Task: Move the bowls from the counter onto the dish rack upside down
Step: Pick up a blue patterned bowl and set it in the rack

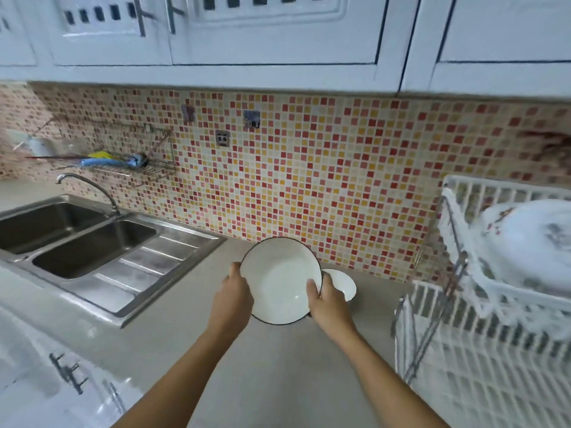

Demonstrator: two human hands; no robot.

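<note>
A large white bowl [279, 278] with a thin black rim is lifted above the grey counter [278, 381] and tilted so its inside faces me. My left hand [236, 293] grips its left edge and my right hand [329, 301] grips its right edge, thumb inside the rim. Behind my right hand a smaller white bowl [343, 284] sits upright on the counter, partly hidden. At the right stands a white two-tier dish rack [463, 359]. On its upper tier lies an upside-down white bowl [525, 239] with a floral pattern.
A steel double sink [92, 242] with a curved tap [89, 186] fills the left side. A wire wall rack [139, 156] holding a blue brush hangs on the mosaic-tiled wall. White cabinets run overhead, and drawer handles show at the lower left.
</note>
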